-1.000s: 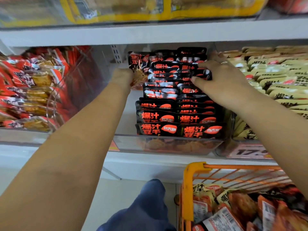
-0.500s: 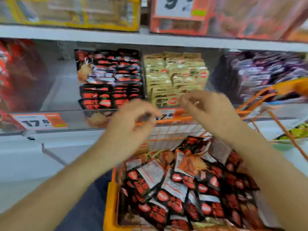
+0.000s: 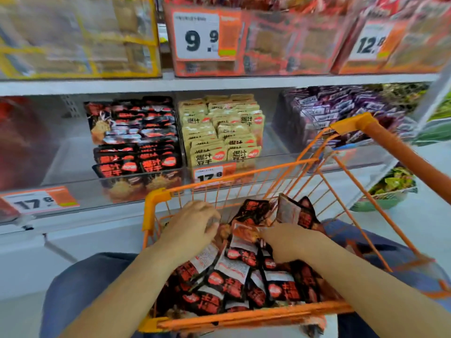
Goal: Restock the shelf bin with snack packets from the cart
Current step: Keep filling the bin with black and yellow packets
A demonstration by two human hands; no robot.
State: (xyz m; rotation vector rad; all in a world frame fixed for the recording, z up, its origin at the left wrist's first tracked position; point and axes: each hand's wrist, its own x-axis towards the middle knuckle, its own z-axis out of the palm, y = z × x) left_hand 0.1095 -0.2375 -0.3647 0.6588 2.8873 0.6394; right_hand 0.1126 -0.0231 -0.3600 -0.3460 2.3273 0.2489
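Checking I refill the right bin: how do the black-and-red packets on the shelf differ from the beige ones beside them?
The black-and-red packets are dark with red lettering; the beige packets are pale tan with dark lettering. The black-and-red packets stand left, the beige packets right. Both stand in rows and carry a red oval logo.

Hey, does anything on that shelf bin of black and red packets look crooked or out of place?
Yes. In the black snack bin, the front rows stand neatly, but the rear packets at upper left sit tilted and jumbled, one turned face out.
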